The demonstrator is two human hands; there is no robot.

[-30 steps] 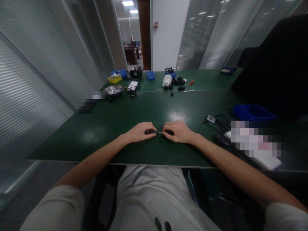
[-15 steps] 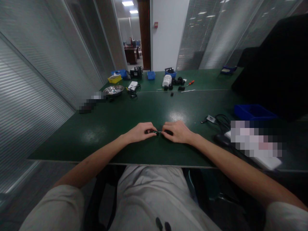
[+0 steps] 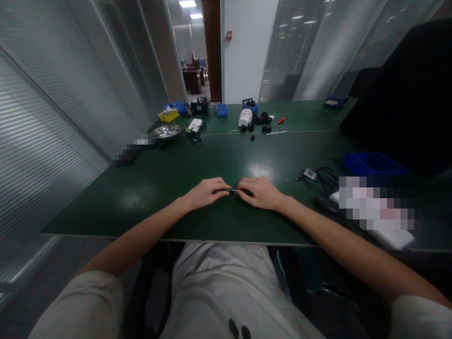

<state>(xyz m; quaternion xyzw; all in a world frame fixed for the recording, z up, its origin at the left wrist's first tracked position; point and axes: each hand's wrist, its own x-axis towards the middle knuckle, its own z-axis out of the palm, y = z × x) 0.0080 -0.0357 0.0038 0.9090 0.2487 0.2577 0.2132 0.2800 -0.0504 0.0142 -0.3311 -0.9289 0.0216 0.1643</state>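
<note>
Left hand point(image 3: 209, 192) pinches a black part point(image 3: 231, 192); curled right hand point(image 3: 262, 192) grips a rod point(image 3: 235, 190) pointing left, parallel to near edge of surface point(image 3: 219, 226)

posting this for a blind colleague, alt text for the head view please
A person's left hand pinches a small dark part at a green table, while the right hand holds a thin dark-handled tool pointed towards it. Farther back are a metal bowl, a yellow bin and an orange-handled screwdriver.
</note>
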